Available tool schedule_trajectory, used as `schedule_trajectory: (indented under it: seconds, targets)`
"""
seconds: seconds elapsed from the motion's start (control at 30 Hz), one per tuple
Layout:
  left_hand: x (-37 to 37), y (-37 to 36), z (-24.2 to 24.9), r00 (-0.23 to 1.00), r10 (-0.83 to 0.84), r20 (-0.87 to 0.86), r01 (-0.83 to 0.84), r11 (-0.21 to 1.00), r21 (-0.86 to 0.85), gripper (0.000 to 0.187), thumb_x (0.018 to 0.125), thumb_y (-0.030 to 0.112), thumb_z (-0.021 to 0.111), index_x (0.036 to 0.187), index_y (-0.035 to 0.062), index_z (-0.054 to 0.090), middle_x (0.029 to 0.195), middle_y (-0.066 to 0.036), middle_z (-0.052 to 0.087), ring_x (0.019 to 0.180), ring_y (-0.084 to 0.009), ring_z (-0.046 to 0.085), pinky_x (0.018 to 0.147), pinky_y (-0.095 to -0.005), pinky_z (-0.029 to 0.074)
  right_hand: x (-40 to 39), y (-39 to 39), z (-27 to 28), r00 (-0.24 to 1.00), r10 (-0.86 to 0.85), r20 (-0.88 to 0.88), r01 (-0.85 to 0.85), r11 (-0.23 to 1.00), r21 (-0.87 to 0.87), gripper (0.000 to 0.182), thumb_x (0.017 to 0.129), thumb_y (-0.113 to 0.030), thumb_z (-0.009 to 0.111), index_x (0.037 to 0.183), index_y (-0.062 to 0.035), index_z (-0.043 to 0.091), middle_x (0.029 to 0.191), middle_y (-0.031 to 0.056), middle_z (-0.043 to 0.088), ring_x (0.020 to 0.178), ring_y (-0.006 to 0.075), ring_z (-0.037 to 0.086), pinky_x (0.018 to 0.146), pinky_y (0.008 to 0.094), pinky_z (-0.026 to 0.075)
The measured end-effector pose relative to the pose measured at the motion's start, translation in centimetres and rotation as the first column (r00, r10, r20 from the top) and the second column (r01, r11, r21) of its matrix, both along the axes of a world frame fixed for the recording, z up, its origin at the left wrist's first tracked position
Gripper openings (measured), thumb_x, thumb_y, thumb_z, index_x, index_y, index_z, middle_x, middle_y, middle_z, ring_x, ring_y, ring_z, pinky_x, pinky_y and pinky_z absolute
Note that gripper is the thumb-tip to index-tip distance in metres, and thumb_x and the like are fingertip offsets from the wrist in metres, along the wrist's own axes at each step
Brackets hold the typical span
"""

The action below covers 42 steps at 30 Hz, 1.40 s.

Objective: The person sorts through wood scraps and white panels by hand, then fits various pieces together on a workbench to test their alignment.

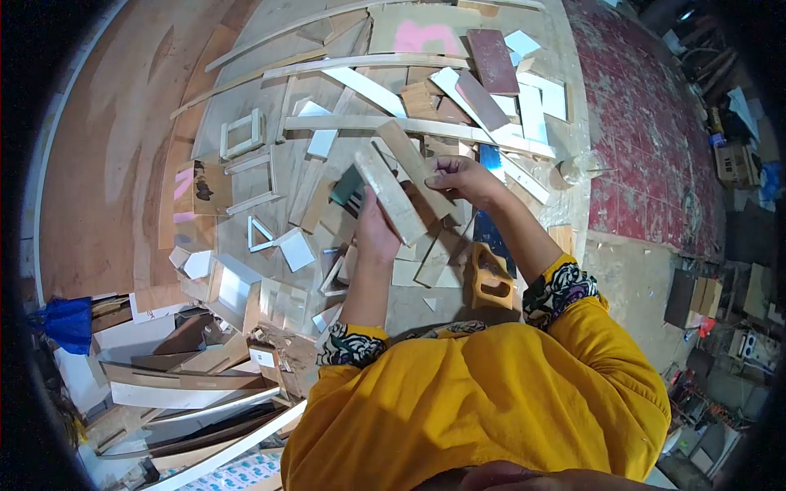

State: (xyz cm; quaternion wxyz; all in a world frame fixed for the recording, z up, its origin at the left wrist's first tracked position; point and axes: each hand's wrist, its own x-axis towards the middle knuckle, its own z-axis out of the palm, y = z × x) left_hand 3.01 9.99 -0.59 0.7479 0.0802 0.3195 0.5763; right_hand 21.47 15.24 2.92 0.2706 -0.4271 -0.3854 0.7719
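My left hand (378, 227) is closed round a pale, thick wooden block (390, 199) that slants down to the right. Beside it, my right hand (460, 179) pinches the edge of a thinner brown wooden strip (405, 153), which lies nearly parallel to the block. Both pieces are held above the work surface, with a narrow dark gap between them. Just below my right forearm is a handsaw with a yellow handle (492, 281) and a blue blade (495, 237). A dark green piece (347, 186) shows behind my left hand.
Long wooden strips (368, 61) cross the plywood surface (565, 184). Small white frames (242, 135) and offcuts lie at the left. A clear container (573, 170) stands near the right edge. Scrap boards (176, 380) are piled at the lower left, and red flooring (634, 155) lies beyond the right edge.
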Motion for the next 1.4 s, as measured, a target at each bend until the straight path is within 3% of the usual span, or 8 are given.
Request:
schedule_trajectory:
  seconds: [0.13, 0.5, 0.6, 0.77, 0.83, 1.0, 1.2, 1.4]
  targets:
    - [1.7, -0.2, 1.3, 0.985, -0.114, 0.127, 0.11, 0.993, 0.04, 0.048, 0.099, 0.04, 0.027, 0.132, 0.006, 0.037, 0.123, -0.012, 0.052, 0.111, -0.0254, 0.052, 0.096, -0.0402, 0.041, -0.5, -1.8, -0.7, 0.996, -0.049, 0.078, 0.044, 0.996, 0.074, 0.021, 0.079, -0.01, 0.068, 0.1, -0.0065, 0.063, 0.077, -0.0064, 0.059, 0.064, 0.0032, 0.052, 0.056, 0.0186, 0.039]
    - [2.6, -1.2, 2.4, 0.975, -0.186, 0.125, 0.178, 0.981, 0.071, 0.051, 0.098, 0.04, 0.03, 0.13, 0.0001, 0.039, 0.122, -0.016, 0.052, 0.11, -0.0254, 0.054, 0.096, -0.0397, 0.041, 0.9, -3.1, -1.9, 0.993, -0.082, 0.084, 0.078, 0.995, 0.054, 0.022, 0.078, -0.008, 0.07, 0.098, -0.0066, 0.061, 0.08, -0.0042, 0.061, 0.069, 0.0056, 0.057, 0.064, 0.0202, 0.046]
    - [2.5, -1.7, 1.7, 0.988, -0.149, -0.027, 0.148, 0.988, -0.037, 0.047, 0.097, 0.034, 0.037, 0.127, -0.0015, 0.042, 0.119, -0.015, 0.055, 0.108, -0.0231, 0.055, 0.095, -0.0374, 0.042, 1.0, -3.1, -2.1, 0.986, -0.142, 0.087, 0.137, 0.989, 0.06, 0.023, 0.078, -0.009, 0.07, 0.099, -0.0074, 0.061, 0.084, -0.0038, 0.062, 0.075, 0.0058, 0.058, 0.069, 0.0207, 0.048]
    - [1.6, -2.3, -4.6, 0.79, -0.303, -0.532, 0.331, 0.942, -0.044, 0.03, 0.094, 0.024, 0.048, 0.112, 0.0008, 0.054, 0.1, -0.008, 0.06, 0.094, -0.0143, 0.057, 0.084, -0.0273, 0.044, 1.3, -3.3, -1.8, 0.975, -0.221, 0.01, 0.22, 0.975, 0.022, 0.02, 0.08, -0.006, 0.067, 0.098, -0.0029, 0.06, 0.086, 0.0007, 0.062, 0.075, 0.0094, 0.058, 0.066, 0.0222, 0.046]
    - [2.2, -2.4, -3.1, 0.78, -0.25, -0.574, 0.304, 0.953, -0.003, 0.027, 0.093, 0.024, 0.05, 0.107, 0.002, 0.056, 0.094, -0.005, 0.06, 0.088, -0.0112, 0.056, 0.078, -0.0235, 0.044, 1.8, -3.2, -1.9, 0.976, -0.219, 0.017, 0.218, 0.976, 0.02, 0.019, 0.081, -0.005, 0.065, 0.099, -0.0032, 0.06, 0.087, 0.0006, 0.061, 0.075, 0.0094, 0.058, 0.067, 0.022, 0.046]
    - [1.6, -2.8, -1.2, 0.935, -0.273, -0.227, 0.27, 0.962, -0.045, 0.036, 0.095, 0.025, 0.041, 0.121, 0.0, 0.05, 0.108, -0.015, 0.06, 0.094, -0.024, 0.059, 0.083, -0.0357, 0.048, 4.0, -2.4, -3.3, 0.958, -0.278, 0.075, 0.257, 0.943, 0.213, 0.018, 0.084, -0.005, 0.059, 0.101, -0.0107, 0.059, 0.087, -0.0047, 0.061, 0.078, 0.0063, 0.057, 0.071, 0.023, 0.047]
    - [1.3, -3.1, -0.6, 0.983, -0.179, 0.045, 0.184, 0.976, -0.119, 0.039, 0.093, 0.027, 0.041, 0.119, -0.0006, 0.051, 0.099, -0.014, 0.062, 0.087, -0.0265, 0.06, 0.08, -0.0393, 0.048, 5.6, -3.6, -5.3, 0.95, -0.224, 0.218, 0.179, 0.962, 0.207, 0.016, 0.084, -0.005, 0.059, 0.099, -0.0097, 0.059, 0.083, -0.0061, 0.057, 0.076, 0.0048, 0.053, 0.064, 0.0217, 0.043]
    - [0.1, -2.6, -1.3, 0.985, -0.13, 0.113, 0.145, 0.981, -0.129, 0.036, 0.091, 0.024, 0.043, 0.117, 0.001, 0.053, 0.1, -0.015, 0.062, 0.088, -0.0276, 0.06, 0.08, -0.0399, 0.048, 5.3, -4.6, -6.6, 0.961, -0.23, 0.157, 0.205, 0.966, 0.16, 0.017, 0.081, -0.004, 0.061, 0.097, -0.0103, 0.06, 0.083, -0.0069, 0.057, 0.076, 0.0043, 0.051, 0.067, 0.0192, 0.04]
